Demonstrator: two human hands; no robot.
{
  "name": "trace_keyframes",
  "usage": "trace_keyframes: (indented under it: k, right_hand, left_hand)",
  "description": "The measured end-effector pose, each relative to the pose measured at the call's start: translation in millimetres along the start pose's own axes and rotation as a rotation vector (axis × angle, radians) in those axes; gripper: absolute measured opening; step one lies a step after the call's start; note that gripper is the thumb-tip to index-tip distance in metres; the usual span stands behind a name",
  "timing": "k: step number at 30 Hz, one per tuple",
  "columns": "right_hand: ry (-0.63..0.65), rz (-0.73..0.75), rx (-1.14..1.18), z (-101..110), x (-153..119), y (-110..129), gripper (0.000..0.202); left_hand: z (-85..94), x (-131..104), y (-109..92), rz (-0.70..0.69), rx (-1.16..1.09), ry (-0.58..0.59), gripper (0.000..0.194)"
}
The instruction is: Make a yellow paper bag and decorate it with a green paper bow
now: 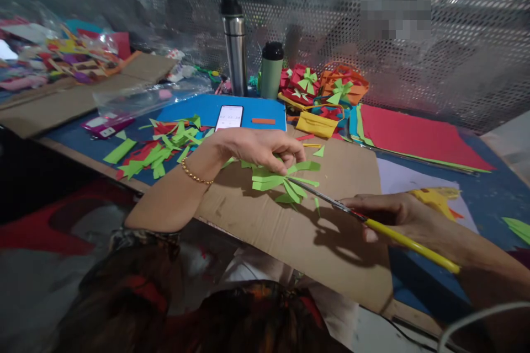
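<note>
Over the brown cardboard (256, 231), my left hand (265, 149) pinches a green paper piece (269, 181) whose strips fan out to the right. My right hand (397, 215) is closed around scissors with yellow handles (408, 242). Their metal blades point left, and the tips touch the middle of the green paper. A gold bracelet (194, 172) circles my left wrist. Small green scraps (318, 151) lie on the cardboard just past the paper.
Behind my left hand are a phone (229, 116) on a blue sheet and a pile of green cuttings (165, 149). Two bottles (235, 49) stand at the back. Yellow, red and orange paper bags (317, 123), red sheets (422, 135) and a yellow glue gun (434, 198) lie to the right.
</note>
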State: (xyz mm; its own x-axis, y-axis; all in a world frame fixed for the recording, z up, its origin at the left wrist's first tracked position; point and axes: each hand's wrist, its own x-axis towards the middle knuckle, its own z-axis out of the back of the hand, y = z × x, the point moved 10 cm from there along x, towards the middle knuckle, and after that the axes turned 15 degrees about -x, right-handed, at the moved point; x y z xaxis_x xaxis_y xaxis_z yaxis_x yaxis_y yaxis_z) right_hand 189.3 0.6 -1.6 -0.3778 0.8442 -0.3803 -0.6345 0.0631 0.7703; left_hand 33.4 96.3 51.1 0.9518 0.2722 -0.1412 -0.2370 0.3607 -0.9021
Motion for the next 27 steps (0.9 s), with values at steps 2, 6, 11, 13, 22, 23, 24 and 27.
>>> trace_keyframes:
  k: [2,6,11,13,22,23,24,27]
  right_hand:
    - [-0.001,-0.004,-0.005,1.0,-0.1,0.2,0.056]
    - [-0.001,-0.013,-0.028,2.3,0.9,-3.4,0.057]
    - [-0.016,0.019,-0.075,3.7,0.2,-1.8,0.058]
    - [-0.017,0.026,-0.099,3.9,-0.7,2.8,0.061]
    - [-0.04,-0.02,-0.104,4.6,-3.3,16.2,0.063]
    - [-0.042,-0.016,-0.112,4.8,-3.6,17.0,0.063]
    - [-0.042,-0.009,-0.127,4.8,-3.8,17.9,0.064]
    - [-0.047,0.026,-0.156,6.2,-4.1,22.6,0.063]
  left_hand:
    - [-0.5,1.3,-1.0,-0.016,0.008,-0.001,0.028]
    - [-3.3,3.0,-0.7,-0.017,0.027,0.012,0.027]
    - [-4.4,3.5,-1.5,-0.013,0.056,0.013,0.027]
    - [-4.8,3.7,-1.9,-0.01,0.07,0.014,0.026]
    - [-5.5,4.8,-3.4,-0.013,0.087,0.011,0.025]
    - [-5.6,5.0,-3.1,-0.014,0.082,0.014,0.026]
    - [-5.7,5.3,-2.7,-0.015,0.077,0.018,0.026]
    - [-6.4,6.3,-1.8,-0.014,0.066,0.027,0.026]
